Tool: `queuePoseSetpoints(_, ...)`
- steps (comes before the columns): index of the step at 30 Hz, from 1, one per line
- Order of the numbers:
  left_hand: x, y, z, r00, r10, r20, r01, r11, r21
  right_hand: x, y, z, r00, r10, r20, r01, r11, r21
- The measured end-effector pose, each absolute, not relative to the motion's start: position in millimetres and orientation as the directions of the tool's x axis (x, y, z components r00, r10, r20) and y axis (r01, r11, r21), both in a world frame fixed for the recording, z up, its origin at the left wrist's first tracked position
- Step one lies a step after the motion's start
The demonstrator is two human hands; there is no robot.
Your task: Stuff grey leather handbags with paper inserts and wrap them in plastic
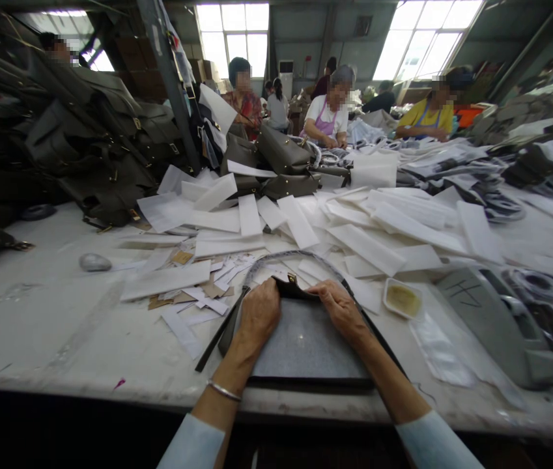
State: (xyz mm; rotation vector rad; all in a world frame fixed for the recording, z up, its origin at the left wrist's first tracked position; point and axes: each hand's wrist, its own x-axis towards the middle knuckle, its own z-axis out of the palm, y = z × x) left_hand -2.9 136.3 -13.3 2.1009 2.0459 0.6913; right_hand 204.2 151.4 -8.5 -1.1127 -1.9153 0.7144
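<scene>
A dark handbag lies near the table's front edge, a pale grey sheet covering most of the side facing up. Its wrapped handle arches beyond the opening, and dark straps run down both sides. My left hand is closed on the bag's top edge at the left. At the right of that edge, my right hand pinches the dark rim between thumb and fingers. A small gold-coloured metal fitting shows on the rim between my hands. The inside of the bag is hidden.
White foam sheets and paper scraps are strewn beyond the bag. To the right are a shallow dish of yellowish stuff and a grey machine. Dark bags are heaped at left. Co-workers are across the table.
</scene>
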Motion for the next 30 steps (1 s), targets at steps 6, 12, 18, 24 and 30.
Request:
queuePoseSetpoints(6, -14.3, 137.5, -8.5, -0.135, 0.940, 0.313, 0.779, -0.095, 0.619, 200.6, 149.0, -8.5, -0.323, 0.910, 0.260, 0.457, 0.391, -0.799)
queuePoseSetpoints(12, -16.6, 126.1, -0.6, 0.021, 0.967, 0.252, 0.554, -0.221, 0.803, 194.8, 143.6, -3.0, -0.361, 0.896, 0.257, 0.585, 0.433, -0.686)
queuePoseSetpoints(18, -9.4, 121.8, -3.9, 0.176, 0.907, 0.382, 0.695, -0.389, 0.605, 193.5, 140.1, -2.4, -0.413, 0.866, 0.284, 0.651, 0.498, -0.573)
queuePoseSetpoints(24, -7.6, 123.1, -5.3, 0.230, 0.888, 0.398, 0.773, -0.415, 0.479, 193.2, 137.4, -3.1, -0.450, 0.851, 0.270, 0.659, 0.521, -0.543)
queuePoseSetpoints(30, -7.5, 125.4, -7.6, 0.256, 0.868, 0.424, 0.730, -0.462, 0.504, 191.6, 136.8, -5.2, -0.477, 0.840, 0.258, 0.682, 0.539, -0.494)
